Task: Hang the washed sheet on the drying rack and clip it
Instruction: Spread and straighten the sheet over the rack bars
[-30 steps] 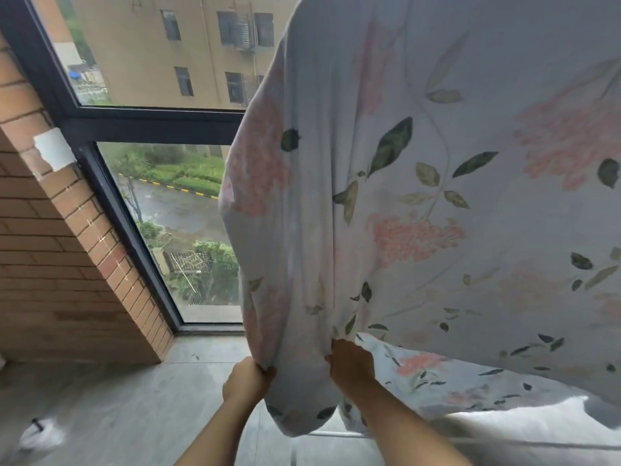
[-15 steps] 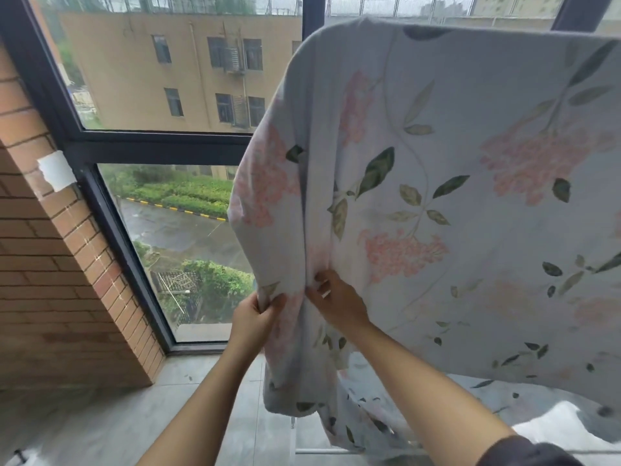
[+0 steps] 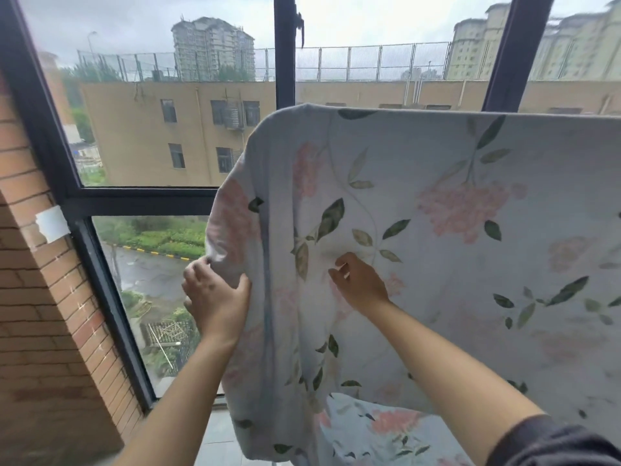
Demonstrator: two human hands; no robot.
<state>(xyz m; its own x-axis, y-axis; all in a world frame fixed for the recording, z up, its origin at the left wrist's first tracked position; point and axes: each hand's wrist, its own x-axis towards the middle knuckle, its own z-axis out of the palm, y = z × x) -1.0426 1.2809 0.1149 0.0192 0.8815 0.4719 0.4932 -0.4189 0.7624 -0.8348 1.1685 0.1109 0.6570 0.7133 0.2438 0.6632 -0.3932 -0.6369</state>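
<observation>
Pale blue cotton sheet printed with pink blossoms and green leaves [image 3: 437,250], draped over a high horizontal support hidden under its top fold, hanging down in front of a dark-framed window [image 3: 285,48] and filling the right half of the view. Left edge of the cloth curved and bunched, with a vertical seam running down just inside it. Lower folds trailing toward the bottom of the view, where a second layer of the same print shows beneath. Left hand [image 3: 215,297] raised at the sheet's left edge, fingers curled around the back of the hem and thumb pressed on the front, pinching the fabric. Right hand [image 3: 361,282] held against the front face of the cloth near the middle of the leaf print, fingers loosely bent and partly spread, tips touching or just at the fabric; cannot tell whether any cloth is actually gripped there. Both forearms bare, a dark sleeve [image 3: 554,442] at the right elbow. No rack bar or clip visible where the cloth folds over. Red brick wall [image 3: 40,331] to the left, with a small white patch [image 3: 52,223] stuck near the frame. Beyond the glass, a tan multi-storey building [image 3: 151,136], a wet road and green hedges below.
</observation>
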